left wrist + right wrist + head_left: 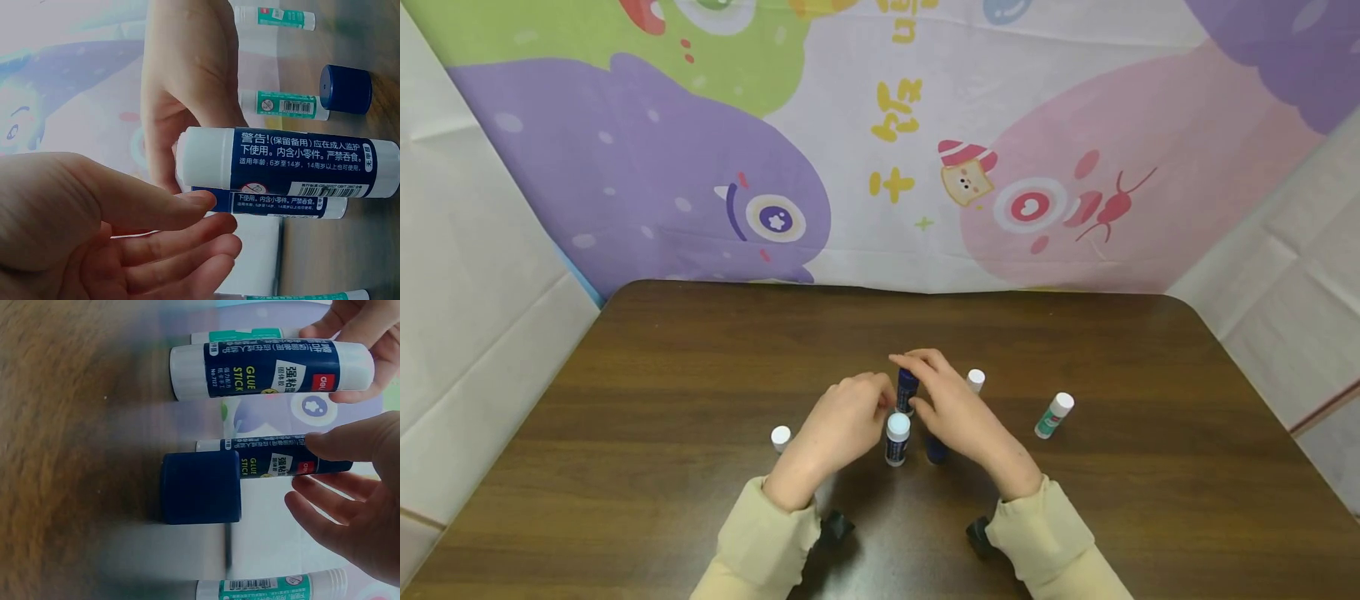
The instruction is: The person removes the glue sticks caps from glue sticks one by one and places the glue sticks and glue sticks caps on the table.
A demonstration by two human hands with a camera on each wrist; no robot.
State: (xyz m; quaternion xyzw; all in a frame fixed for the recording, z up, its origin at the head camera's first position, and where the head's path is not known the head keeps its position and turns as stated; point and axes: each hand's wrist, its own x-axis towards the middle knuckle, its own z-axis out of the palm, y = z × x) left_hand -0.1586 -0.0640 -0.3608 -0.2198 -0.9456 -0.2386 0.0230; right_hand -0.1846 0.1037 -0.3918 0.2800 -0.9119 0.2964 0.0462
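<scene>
In the head view, the left grip (846, 417) and the right grip (955, 410) come in over the desk (700, 350), with the capped stick (906, 397) upright between them, below the right grip's fingers. The bare stick (896, 446), its top uncovered, stands upright between the grips, nearer the wearer; the loose cap (936, 452) sits beneath the right grip. A green stick (1051, 419) stands well to the right grip's right; a white cap (975, 379) shows just beyond that grip, a second white cap (780, 437) beside the left grip. In the left wrist view, the left grip's thumb and fingers are apart, the thumb overlapping the capped stick's top. In the right wrist view, the right grip's thumb and fingers are parted around the capped stick's top; I cannot tell whether they touch it.
</scene>
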